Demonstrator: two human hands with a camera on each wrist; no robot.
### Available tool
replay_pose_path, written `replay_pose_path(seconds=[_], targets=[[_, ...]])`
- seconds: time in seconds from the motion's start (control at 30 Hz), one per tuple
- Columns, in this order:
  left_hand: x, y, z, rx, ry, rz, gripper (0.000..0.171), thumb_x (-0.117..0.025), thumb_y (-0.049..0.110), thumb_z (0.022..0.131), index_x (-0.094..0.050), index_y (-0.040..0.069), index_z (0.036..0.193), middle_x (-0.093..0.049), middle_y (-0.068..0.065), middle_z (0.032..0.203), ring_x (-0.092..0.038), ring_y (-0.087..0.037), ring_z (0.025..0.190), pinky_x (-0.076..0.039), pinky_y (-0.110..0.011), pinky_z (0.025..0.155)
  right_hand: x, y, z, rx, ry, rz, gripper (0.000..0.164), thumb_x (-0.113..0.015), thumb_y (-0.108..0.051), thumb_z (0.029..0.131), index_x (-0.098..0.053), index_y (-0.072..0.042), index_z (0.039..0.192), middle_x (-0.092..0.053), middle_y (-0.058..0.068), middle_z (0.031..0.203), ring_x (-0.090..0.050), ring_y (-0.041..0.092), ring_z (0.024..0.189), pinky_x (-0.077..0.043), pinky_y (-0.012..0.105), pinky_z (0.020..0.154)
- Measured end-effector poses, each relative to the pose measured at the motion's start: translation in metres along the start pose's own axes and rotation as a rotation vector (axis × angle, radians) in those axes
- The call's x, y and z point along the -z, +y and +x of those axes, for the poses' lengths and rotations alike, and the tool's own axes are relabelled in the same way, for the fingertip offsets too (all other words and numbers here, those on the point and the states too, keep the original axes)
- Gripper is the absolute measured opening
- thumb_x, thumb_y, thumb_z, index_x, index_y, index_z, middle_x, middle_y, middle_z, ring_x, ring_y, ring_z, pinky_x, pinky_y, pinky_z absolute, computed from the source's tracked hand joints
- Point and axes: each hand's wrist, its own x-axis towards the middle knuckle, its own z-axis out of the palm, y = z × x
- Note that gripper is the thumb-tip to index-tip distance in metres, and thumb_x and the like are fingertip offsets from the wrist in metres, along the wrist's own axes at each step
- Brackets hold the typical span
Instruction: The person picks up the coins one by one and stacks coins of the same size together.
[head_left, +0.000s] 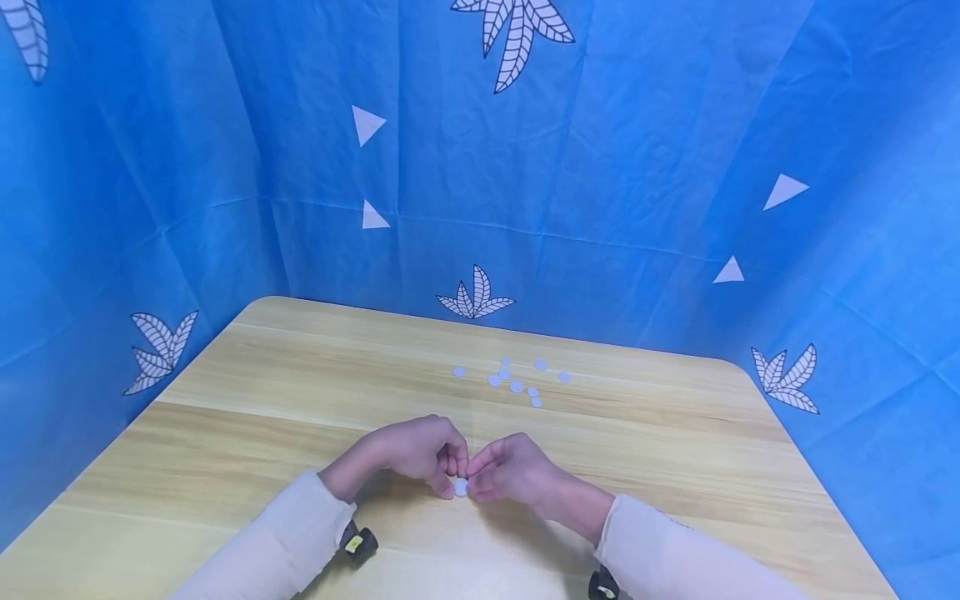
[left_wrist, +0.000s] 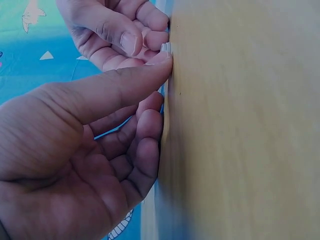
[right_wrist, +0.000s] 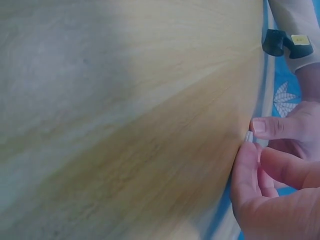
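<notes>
Left hand (head_left: 423, 448): reaches in from the lower left, wrist bent inward; thumb and forefinger, nearly closed, pinch the white disc at its left and far edges.
White disc (head_left: 461, 487): between the fingertips, low on the counter (head_left: 225, 467); round, so no long axis; both hands about equally near.
Right hand (head_left: 521, 471): angled in from the lower right, fingers bent, touching the disc's right edge; cannot tell whether it grips.
Loose discs (head_left: 517, 387): scattered beyond both hands, mostly toward the right.

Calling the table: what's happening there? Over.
Left hand and right hand meet at small white round discs, apparently stacked. Loose white round discs scattered farther across pale wooden table. Nothing visibly in the way.
</notes>
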Motion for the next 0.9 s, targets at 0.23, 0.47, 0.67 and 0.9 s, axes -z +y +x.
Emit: replay_pose_path(seconds=[0.23,0.47,0.67,0.9], targets=[[-0.001,-0.002,0.001,-0.003,0.002,0.004,0.024,-0.088,0.001,0.074,-0.074,0.015,0.087,-0.065,0.003,0.080,-0.058,-0.010,0.075,-0.051,-0.024,0.071,0.004,0.001,0.000,0.022,-0.011,-0.008,0.018,-0.069,0.012,0.084,-0.068,0.010,0.102,-0.073,0.016,0.091,-0.074,0.027,0.085,-0.062,0.038,0.080],[-0.001,-0.001,0.001,0.005,0.002,0.007,0.024,-0.088,0.002,0.074,-0.073,0.016,0.086,-0.065,0.003,0.080,-0.058,-0.010,0.074,-0.051,-0.024,0.070,0.012,0.002,0.001,0.041,-0.003,-0.030,0.022,-0.069,0.010,0.083,-0.067,0.010,0.105,-0.073,0.015,0.093,-0.073,0.028,0.085,-0.061,0.039,0.081],[-0.001,0.000,0.001,0.006,0.001,0.007,0.024,-0.089,0.003,0.074,-0.072,0.017,0.085,-0.065,0.002,0.079,-0.058,-0.010,0.074,-0.050,-0.024,0.070,0.021,0.003,0.004,0.043,0.025,-0.047,0.021,-0.069,0.008,0.085,-0.067,0.009,0.106,-0.072,0.015,0.093,-0.073,0.027,0.086,-0.061,0.039,0.082],[0.000,0.002,-0.001,0.014,0.001,0.005,0.024,-0.089,0.003,0.074,-0.073,0.017,0.086,-0.065,0.001,0.081,-0.058,-0.011,0.075,-0.050,-0.024,0.070,0.029,0.001,0.007,0.040,0.066,-0.081,0.021,-0.072,0.005,0.086,-0.068,0.007,0.106,-0.073,0.014,0.094,-0.073,0.025,0.082,-0.061,0.037,0.079]])
